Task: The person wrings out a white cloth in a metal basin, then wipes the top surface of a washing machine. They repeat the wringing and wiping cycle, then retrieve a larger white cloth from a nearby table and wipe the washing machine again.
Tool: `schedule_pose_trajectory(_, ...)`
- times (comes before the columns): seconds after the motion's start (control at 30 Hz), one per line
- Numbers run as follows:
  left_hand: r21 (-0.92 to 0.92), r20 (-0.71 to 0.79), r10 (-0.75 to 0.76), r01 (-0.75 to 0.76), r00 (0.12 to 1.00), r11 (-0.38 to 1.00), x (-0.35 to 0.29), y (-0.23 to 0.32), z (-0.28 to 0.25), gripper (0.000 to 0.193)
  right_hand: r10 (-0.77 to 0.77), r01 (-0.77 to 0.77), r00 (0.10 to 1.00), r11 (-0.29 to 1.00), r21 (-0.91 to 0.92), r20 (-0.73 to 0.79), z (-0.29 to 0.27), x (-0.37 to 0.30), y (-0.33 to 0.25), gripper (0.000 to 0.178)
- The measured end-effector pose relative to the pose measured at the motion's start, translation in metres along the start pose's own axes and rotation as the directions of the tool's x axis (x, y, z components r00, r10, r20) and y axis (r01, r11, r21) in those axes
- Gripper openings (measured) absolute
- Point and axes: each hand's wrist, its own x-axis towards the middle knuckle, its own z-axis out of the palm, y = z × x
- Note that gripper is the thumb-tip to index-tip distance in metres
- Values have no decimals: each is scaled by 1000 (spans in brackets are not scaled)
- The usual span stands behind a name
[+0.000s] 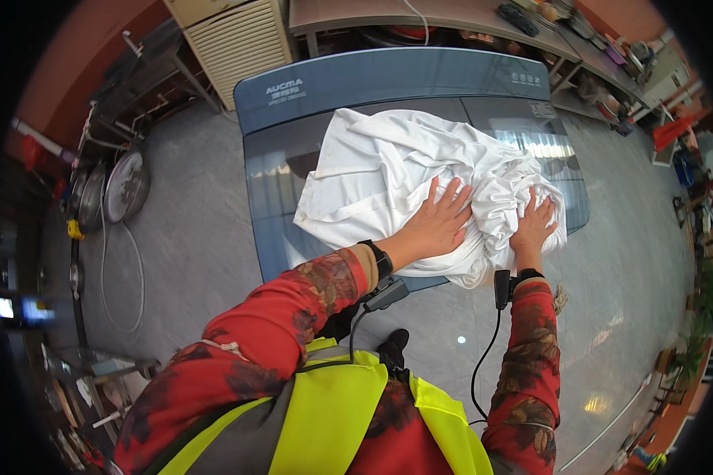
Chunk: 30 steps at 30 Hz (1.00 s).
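A large white cloth (380, 166) lies rumpled over the lid of a blue-grey washing machine (325, 99). Its left part spreads fairly flat with loose folds, while the right part is bunched into a heap. My left hand (442, 222) rests palm down on the middle of the cloth, fingers spread. On the bunched right side, my right hand (534, 225) presses down with its fingers apart. Neither hand is closed around the fabric. The cloth's lower edge hangs over the machine's near edge.
Behind the machine stand a metal worktable (356, 16) and a beige louvred panel (242, 51). Round metal pans (127, 186) and a pale hose (141, 273) are on the left. Grey tiled floor (190, 206) surrounds the machine. Potted plants (693, 348) line the right side.
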Motion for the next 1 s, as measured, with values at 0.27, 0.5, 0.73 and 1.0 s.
schedule_pose_trajectory(0.27, 161, 47, -465, 453, 884, 877, -126, -33, -63, 56, -535, 617, 771, 763, 193, -346, -15, -5, -141, 75)
schedule_pose_trajectory(0.5, 315, 260, -630, 552, 732, 772, -225, -2, -96, 54, -816, 884, 437, 312, 348, -379, -46, -124, -217, 73)
schedule_pose_trajectory(0.73, -128, 73, -757, 759, 649, 638, -243, 27, -102, 93, -931, 907, 211, 73, 414, -299, -62, -160, -163, 66)
schedule_pose_trajectory(1.0, 347, -53, -721, 689, 691, 636, -198, -110, -77, 94, -901, 898, 283, 128, 421, -328, -62, -120, -209, 62)
